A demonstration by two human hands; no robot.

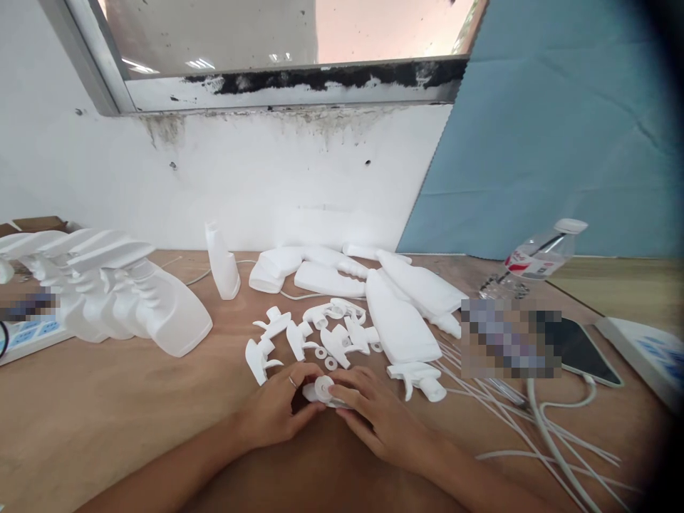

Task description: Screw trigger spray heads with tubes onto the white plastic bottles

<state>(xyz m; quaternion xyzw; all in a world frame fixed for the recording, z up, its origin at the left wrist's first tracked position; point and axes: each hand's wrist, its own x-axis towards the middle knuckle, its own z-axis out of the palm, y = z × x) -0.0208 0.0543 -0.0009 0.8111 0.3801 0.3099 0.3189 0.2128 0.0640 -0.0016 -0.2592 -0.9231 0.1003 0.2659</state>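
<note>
Both my hands meet at the near middle of the wooden table (pixel 107 420). My left hand (pixel 278 407) and my right hand (pixel 374 413) pinch one white spray trigger head (pixel 323 391) between their fingertips, its round collar facing up. Just beyond lies a pile of loose white trigger heads (pixel 315 333) and small white rings (pixel 330 363). Another trigger head (pixel 422 379) lies to the right of my right hand.
Several white spray bottles (pixel 398 320) lie behind the pile, one bottle (pixel 221 262) stands upright. A row of assembled sprayers (pixel 112 288) lies at left. Thin white dip tubes (pixel 534 434), a phone (pixel 582 350) and a water bottle (pixel 537 260) are at right.
</note>
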